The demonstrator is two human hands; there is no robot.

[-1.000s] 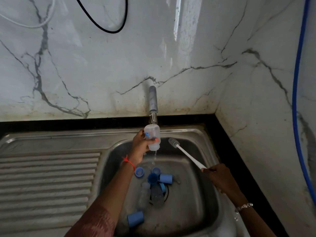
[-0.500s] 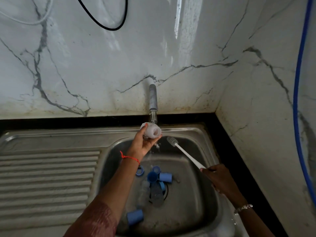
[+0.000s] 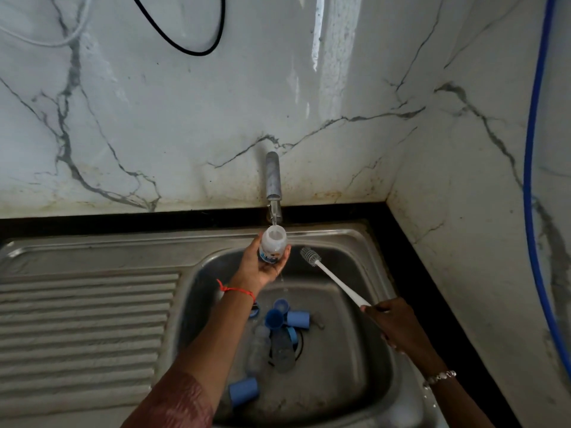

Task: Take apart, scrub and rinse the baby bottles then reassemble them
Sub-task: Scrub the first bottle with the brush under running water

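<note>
Rinsing one bottle under the tap, brush held aside.

My left hand (image 3: 264, 268) clamps one clear bottle (image 3: 272, 244), mouth up, long axis near vertical, under the tap (image 3: 273, 180). My right hand (image 3: 397, 324) is closed on one white brush (image 3: 332, 278), bristles up-left. In the steel sink (image 3: 355, 381): two blue caps (image 3: 243, 391), two clear bottles lying by the drain, smaller blue parts I cannot count. Marble walls meet at a corner.

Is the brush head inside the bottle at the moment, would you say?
No, the brush is held to the right of the bottle, clear of its open mouth.
</note>
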